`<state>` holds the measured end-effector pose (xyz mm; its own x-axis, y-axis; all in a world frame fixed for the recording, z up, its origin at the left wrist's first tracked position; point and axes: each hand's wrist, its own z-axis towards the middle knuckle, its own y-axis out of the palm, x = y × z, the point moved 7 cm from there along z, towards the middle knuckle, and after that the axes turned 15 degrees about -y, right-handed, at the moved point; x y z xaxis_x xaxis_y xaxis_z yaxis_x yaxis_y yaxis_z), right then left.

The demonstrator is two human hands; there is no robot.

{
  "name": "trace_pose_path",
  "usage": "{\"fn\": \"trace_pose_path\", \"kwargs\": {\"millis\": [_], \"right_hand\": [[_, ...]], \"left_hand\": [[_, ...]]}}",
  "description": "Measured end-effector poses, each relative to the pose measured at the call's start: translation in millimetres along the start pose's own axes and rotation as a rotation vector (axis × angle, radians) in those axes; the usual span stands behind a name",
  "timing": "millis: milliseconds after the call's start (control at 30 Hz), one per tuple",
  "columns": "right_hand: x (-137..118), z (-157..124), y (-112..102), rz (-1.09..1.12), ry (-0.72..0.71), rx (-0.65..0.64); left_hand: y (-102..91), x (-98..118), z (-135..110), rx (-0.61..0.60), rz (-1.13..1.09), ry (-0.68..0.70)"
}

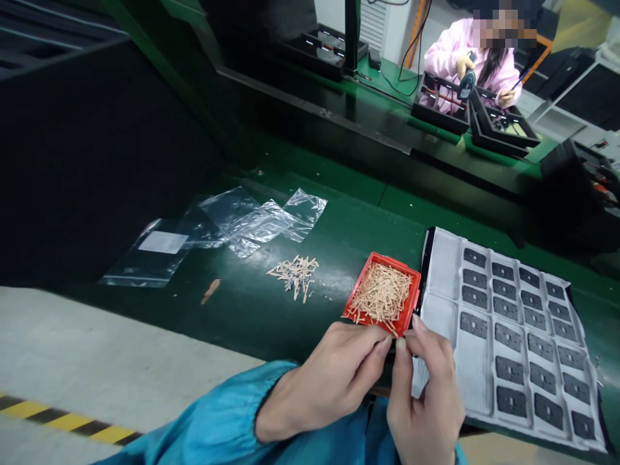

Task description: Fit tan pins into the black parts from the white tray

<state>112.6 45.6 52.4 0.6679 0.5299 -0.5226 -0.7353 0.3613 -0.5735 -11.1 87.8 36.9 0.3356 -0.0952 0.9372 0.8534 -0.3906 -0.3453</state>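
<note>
My left hand (334, 368) comes in from the lower left, thumb and forefinger pinched together. Close beside it, my right hand (429, 394) is also closed in a pinch, its fingertips almost meeting those of the left. Whatever sits between the fingertips is too small and covered to make out. Just beyond them is a red tray (416, 284) heaped with small tan strip-like pieces (382, 292). To the right lies a white moulded tray (443, 265) with several flat black parts (508, 336) in its compartments.
A small pile of tan pieces (295, 274) lies left of the red tray on the green table (232, 323). Clear plastic bags (261, 223) are behind it, and a brown scrap (210, 290) is nearby. Across the bench, a person in pink (450, 48) holds a scanner (466, 84) over black boxes (440, 119).
</note>
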Motion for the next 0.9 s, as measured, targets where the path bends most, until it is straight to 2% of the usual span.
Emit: {"fn": "trace_pose_path", "kwargs": {"millis": [100,167,267,367,467,533,633,733,833,900], "right_hand": [[-6,5,-4,-0.154,-0.105,-0.025],[1,3,-10,-0.214,-0.057,-0.065],[23,-5,-21,-0.174,0.232,-0.128],[34,-17,-26,0.038,0.517,-0.094],[27,-19,-24,0.242,0.611,0.016],[23,-20,-22,0.293,0.647,0.078],[23,-21,-21,0.312,0.682,0.118],[30,-20,-22,0.318,0.673,0.077],[36,-11,-22,0.292,0.528,-0.012],[38,-3,-23,0.267,0.411,-0.028]], "left_hand": [[-4.4,4,-3,0.056,0.023,0.068],[-8.0,3,-2,0.076,-0.030,0.030],[-8.7,-7,2,0.034,-0.243,-0.138],[0.3,-14,3,-0.081,-0.450,-0.304],[9.1,-15,3,-0.169,-0.572,-0.388],[12.9,-16,4,-0.195,-0.651,-0.444],[15.8,-23,4,-0.173,-0.749,-0.551],[15.0,-28,3,-0.123,-0.764,-0.604],[14.9,-27,2,-0.130,-0.720,-0.598],[15.4,-24,3,-0.150,-0.687,-0.583]]}}
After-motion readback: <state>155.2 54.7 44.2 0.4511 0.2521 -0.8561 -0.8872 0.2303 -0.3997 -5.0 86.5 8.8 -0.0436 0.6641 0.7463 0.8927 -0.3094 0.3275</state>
